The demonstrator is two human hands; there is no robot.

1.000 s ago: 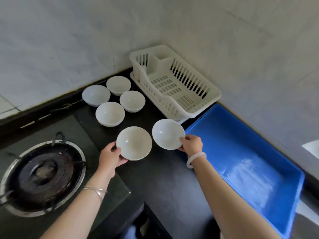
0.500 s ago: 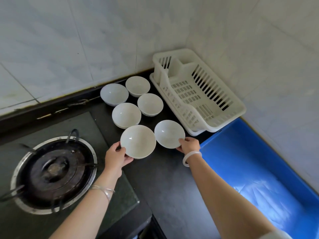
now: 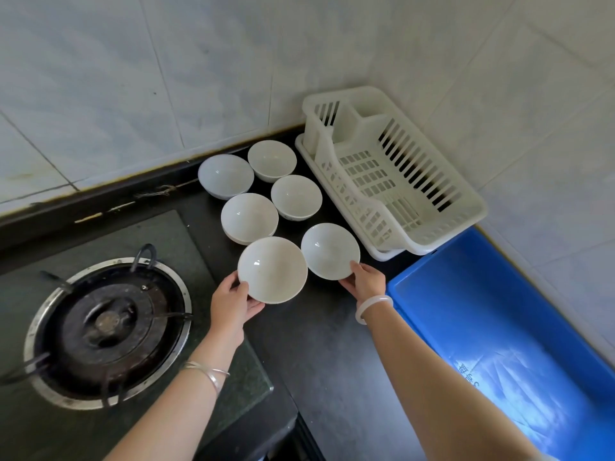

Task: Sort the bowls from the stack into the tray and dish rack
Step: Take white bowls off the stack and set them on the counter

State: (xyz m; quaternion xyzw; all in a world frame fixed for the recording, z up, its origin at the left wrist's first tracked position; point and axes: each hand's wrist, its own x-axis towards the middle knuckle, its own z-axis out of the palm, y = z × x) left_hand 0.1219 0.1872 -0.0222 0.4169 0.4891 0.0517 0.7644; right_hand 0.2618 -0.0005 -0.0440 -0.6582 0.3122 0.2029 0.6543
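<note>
Now both hands grip bowl rims: left hand [image 3: 233, 302], right hand [image 3: 366, 281]; dark counter [image 3: 319, 344] bare beneath.

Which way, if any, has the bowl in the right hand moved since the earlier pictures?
Yes. The bowl in the right hand has moved toward the dish rack, and its rim now nearly meets the rack's near corner.

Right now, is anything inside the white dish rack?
No bowls: the dish rack shows only its bare slotted floor and an empty corner compartment. Its near wall hides a strip of floor. Each hand, left and right, holds a bowl outside it; four sit on the counter.
</note>
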